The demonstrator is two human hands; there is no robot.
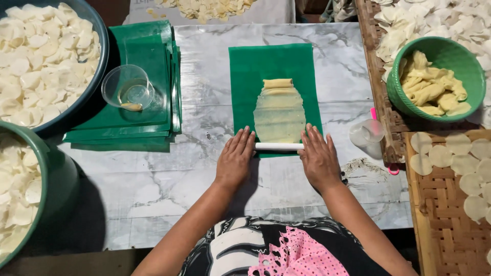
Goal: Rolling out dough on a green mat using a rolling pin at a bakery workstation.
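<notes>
both hands lie flat and open, palms down: the left hand [235,157] and right hand [318,159] press the two ends of a thin white roller [279,146], which sits at the near edge of a translucent dough sheet [279,116], probably to keep the pressure even. the sheet lies mid-frame on a green mat [245,71] on the marble surface [204,46], its far end curled up. the roller's ends are hidden under the palms. a clear cup [128,87] stands on stacked mats at upper left; its contents are hard to make out.
</notes>
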